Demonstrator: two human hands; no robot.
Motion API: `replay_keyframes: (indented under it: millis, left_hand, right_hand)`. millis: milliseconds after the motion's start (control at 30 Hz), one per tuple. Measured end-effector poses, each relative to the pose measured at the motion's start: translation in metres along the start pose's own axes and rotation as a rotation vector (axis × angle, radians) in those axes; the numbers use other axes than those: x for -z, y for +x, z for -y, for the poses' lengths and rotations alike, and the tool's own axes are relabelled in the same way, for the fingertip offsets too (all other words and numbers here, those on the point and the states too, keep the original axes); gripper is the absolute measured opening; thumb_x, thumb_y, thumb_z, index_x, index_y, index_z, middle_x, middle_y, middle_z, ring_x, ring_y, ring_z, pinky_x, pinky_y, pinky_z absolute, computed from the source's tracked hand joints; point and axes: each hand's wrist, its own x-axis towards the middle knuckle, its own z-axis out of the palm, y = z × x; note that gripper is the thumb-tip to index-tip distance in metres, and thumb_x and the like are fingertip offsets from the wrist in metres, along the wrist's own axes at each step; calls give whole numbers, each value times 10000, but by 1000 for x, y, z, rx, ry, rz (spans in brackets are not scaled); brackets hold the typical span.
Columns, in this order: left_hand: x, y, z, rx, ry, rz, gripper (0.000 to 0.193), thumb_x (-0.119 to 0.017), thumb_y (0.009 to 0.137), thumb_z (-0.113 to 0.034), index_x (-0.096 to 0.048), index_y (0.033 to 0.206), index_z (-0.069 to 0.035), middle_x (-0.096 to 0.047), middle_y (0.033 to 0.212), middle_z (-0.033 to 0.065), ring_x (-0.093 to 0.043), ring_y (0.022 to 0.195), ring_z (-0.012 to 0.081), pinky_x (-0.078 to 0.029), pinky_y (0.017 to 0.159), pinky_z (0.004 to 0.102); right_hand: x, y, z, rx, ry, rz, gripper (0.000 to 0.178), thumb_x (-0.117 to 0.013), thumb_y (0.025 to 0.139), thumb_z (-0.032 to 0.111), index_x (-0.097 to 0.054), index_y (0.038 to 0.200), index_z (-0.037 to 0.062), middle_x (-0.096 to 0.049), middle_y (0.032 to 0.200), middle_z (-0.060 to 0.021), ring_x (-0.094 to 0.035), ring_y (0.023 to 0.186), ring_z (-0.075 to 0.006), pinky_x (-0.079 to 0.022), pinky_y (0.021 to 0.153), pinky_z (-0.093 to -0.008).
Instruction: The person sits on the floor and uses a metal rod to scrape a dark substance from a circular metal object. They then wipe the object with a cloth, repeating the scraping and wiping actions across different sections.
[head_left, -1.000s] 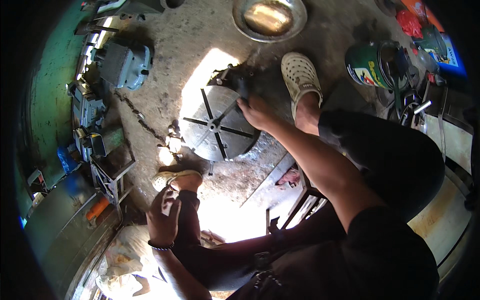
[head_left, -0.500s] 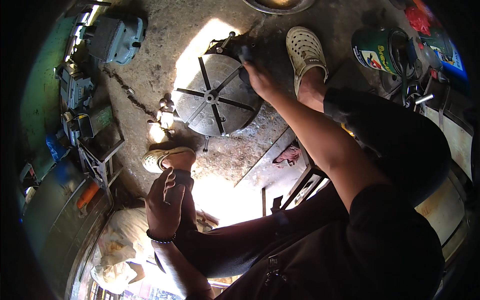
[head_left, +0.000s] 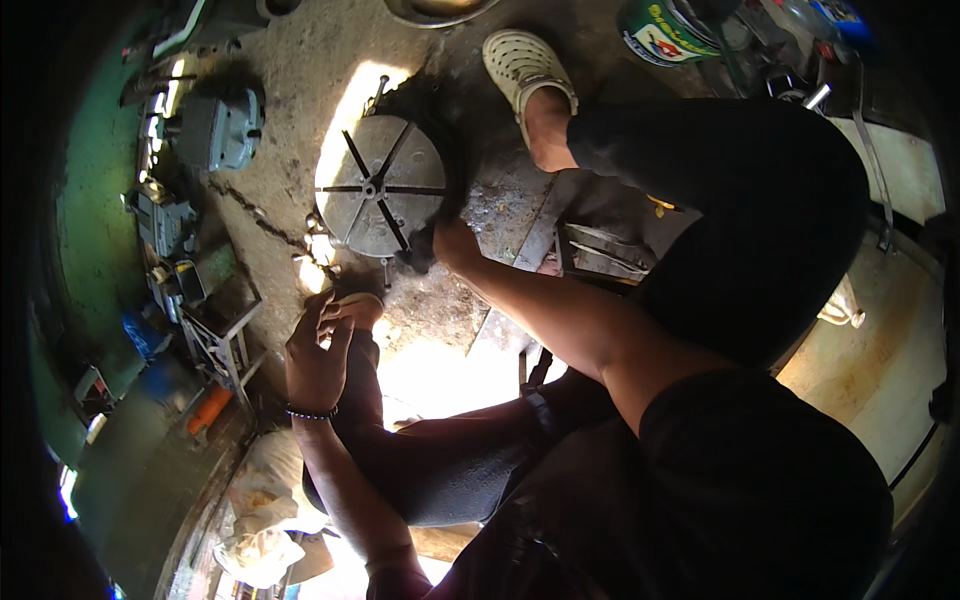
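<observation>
A round grey rotary table (head_left: 395, 165) with dark radial slots lies on the floor in front of me. At its lower right edge is my right hand (head_left: 455, 246), its fingers closed around a dark rag-like piece (head_left: 416, 250). Motion smears that piece, so its exact kind is unclear. My left hand (head_left: 318, 362), a beaded bracelet at its wrist, hovers over my lower left leg near the shoe. Its fingers are loosely bent, with the thumb apart and nothing visible between them.
A grey-blue vise-like machine part (head_left: 225, 130) sits at far left, with a chain (head_left: 262, 222) below it. Metal stands (head_left: 225, 345) line the left side. A green bucket (head_left: 665, 35) is at far right. My clog (head_left: 522, 70) rests right of the rotary table.
My right hand has swept with the dark piece from the rotary table's upper right edge down to its lower right. The whole view has shifted somewhat. My left hand stays by my leg.
</observation>
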Motion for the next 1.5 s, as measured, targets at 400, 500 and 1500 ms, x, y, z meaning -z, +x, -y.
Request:
replay_keyframes:
  millis: [400, 500, 1500]
  left_hand:
    - [-3, 4, 36, 104, 18, -34, 402, -610, 923, -198, -543, 1271, -8, -691, 1017, 136, -675, 900, 201, -534, 779, 326]
    - [-8, 18, 39, 119, 2, 43, 403, -605, 928, -196, -538, 1279, -11, -682, 999, 125, -670, 909, 206, -528, 799, 328]
    - [-93, -16, 70, 282, 4, 42, 327, -627, 928, -224, -619, 1183, -19, -683, 1021, 166, -660, 956, 220, -515, 823, 343]
  right_hand:
    - [102, 36, 100, -142, 250, -605, 409, -550, 885, 317, -583, 1144, 1, -621, 1103, -295, -594, 1067, -425, -481, 919, -472]
    - [117, 139, 68, 328, -340, -593, 332, -552, 885, 279, -608, 1056, 0, -658, 931, -226, -645, 868, -409, -529, 776, -475]
    - [93, 141, 140, 32, 191, 246, 334, -445, 962, 333, -618, 1046, 60, -643, 825, -211, -632, 754, -362, -486, 734, -474]
